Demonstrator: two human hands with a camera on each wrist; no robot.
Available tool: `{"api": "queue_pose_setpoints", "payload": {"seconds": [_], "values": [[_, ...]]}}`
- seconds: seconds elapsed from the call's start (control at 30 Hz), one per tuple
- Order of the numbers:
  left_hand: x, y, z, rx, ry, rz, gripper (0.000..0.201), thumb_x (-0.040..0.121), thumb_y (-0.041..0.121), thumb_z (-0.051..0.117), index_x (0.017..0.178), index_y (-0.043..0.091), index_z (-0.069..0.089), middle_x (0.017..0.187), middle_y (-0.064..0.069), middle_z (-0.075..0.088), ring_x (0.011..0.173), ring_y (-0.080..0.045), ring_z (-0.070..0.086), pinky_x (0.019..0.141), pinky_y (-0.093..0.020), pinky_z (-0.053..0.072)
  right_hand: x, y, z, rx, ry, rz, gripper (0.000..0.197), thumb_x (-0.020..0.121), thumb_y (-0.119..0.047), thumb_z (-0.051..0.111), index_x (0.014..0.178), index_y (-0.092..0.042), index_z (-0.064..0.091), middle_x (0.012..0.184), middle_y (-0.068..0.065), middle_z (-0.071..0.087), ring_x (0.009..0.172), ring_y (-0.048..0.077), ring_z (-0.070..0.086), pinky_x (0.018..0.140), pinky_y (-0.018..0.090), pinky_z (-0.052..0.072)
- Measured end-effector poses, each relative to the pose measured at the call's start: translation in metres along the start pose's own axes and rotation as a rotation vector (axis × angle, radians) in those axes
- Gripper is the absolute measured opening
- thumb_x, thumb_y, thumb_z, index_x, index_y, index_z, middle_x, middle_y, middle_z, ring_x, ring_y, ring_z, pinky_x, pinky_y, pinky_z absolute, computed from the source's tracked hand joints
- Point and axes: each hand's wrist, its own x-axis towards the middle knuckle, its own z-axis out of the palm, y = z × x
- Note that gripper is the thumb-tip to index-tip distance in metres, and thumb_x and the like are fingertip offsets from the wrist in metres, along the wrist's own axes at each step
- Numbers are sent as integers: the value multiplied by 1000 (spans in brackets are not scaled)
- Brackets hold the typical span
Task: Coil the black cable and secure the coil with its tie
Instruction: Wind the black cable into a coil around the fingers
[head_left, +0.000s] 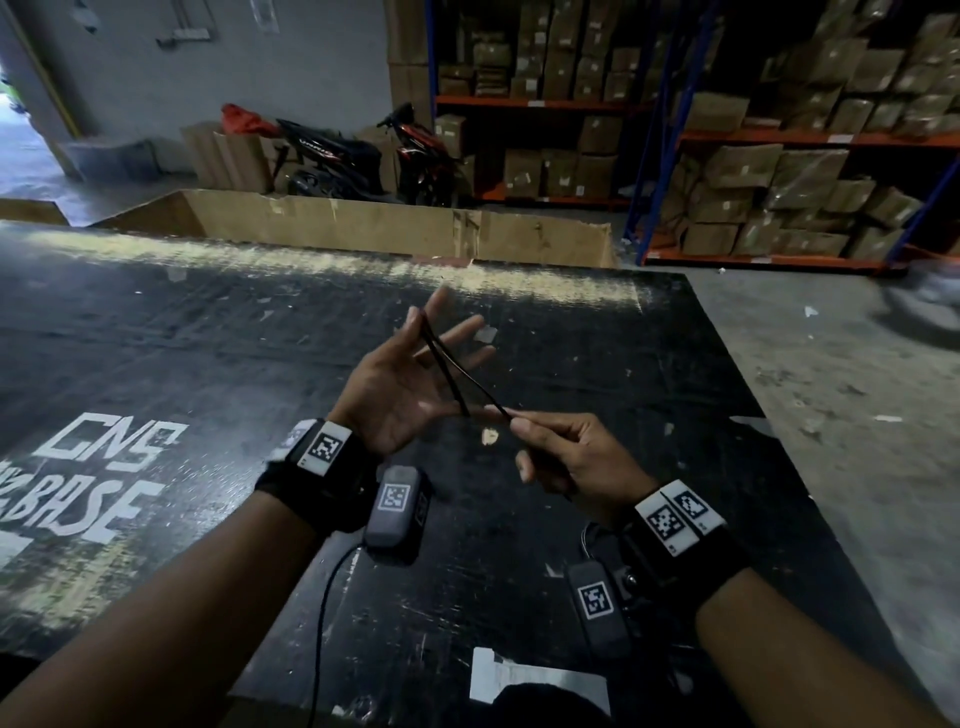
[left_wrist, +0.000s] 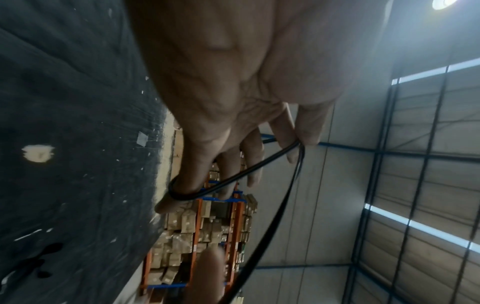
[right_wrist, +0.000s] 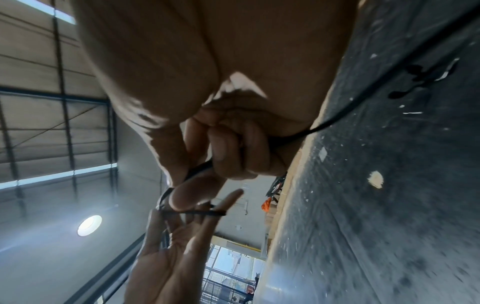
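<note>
The black cable (head_left: 447, 371) runs in two strands from my left hand (head_left: 405, 379) to my right hand (head_left: 561, 457), both held above the black table (head_left: 208, 338). My left palm faces up with its fingers spread and straight. The cable (left_wrist: 233, 181) loops round the little finger and passes between thumb and index finger, which pinch it. My right hand's thumb and curled fingers (right_wrist: 233, 156) grip the cable (right_wrist: 200, 168), and its slack (right_wrist: 345, 113) trails back over the table. I cannot make out a tie.
The scratched table carries white lettering (head_left: 104, 467) at the left and a white label (head_left: 519, 675) near me. An open cardboard box (head_left: 363, 223) stands against the far edge. Behind are a motorbike (head_left: 415, 156) and shelves of cartons (head_left: 779, 182).
</note>
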Motion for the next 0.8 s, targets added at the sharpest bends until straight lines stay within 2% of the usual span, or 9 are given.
{"api": "queue_pose_setpoints", "payload": {"seconds": [0.1,0.23,0.33,0.4,0.47,0.57,0.63,0.7,0.8], "values": [[3,18,0,-21,-41,42,43,107,46,35,149,41,47,158,-9,51,144,-37,49,96,-78,45,0,9,-5,30,-24,62,40,89,-30,62,125,-16,72,55,4,58,46,13,36,43,22,21],[6,40,5,-54,-167,91,41,103,46,39,142,42,51,164,-10,41,149,-42,40,101,-86,28,2,17,-11,48,-29,115,44,92,-26,60,130,-6,66,50,-1,53,40,6,37,46,24,21],[3,53,14,-103,-283,86,41,104,46,35,142,40,51,167,-13,33,150,-47,34,100,-90,20,4,24,-18,-66,-51,157,36,99,-26,56,130,-12,67,52,-6,50,45,6,36,48,23,21],[-3,53,23,-102,-349,36,42,105,45,33,142,39,52,168,-14,31,151,-49,30,101,-89,21,6,27,-26,-128,-35,182,37,98,-32,57,128,-15,70,52,-7,44,44,5,33,46,21,22],[-11,43,31,-73,-379,-43,42,105,44,33,141,38,55,166,-14,35,151,-48,31,104,-89,18,11,23,-33,-232,63,183,37,94,-34,61,123,-14,73,49,-8,39,41,4,29,43,20,20],[-22,14,39,-20,-452,-232,45,100,41,45,143,37,56,164,-13,38,151,-44,33,112,-83,10,21,8,-43,-468,188,129,28,98,-19,62,117,-3,75,39,-13,46,34,-2,36,39,14,27],[-27,-7,36,49,-453,-346,49,96,39,57,145,33,56,162,-13,42,150,-43,36,112,-75,24,27,-10,-47,-615,181,83,21,96,-15,65,107,-4,79,47,-15,62,43,-5,51,48,14,39],[-30,-24,34,128,-395,-404,55,92,38,68,145,24,58,160,-13,47,145,-40,45,103,-62,46,31,-31,-46,-829,145,73,13,90,-22,73,93,-14,83,63,-12,72,54,-4,61,58,21,46],[-34,-41,43,241,-213,-421,55,100,29,52,148,3,49,159,-9,48,129,-26,64,82,-40,63,36,-61,-40,-1130,103,70,11,82,-33,81,80,-22,84,68,-9,76,60,-2,67,56,22,52]]}}
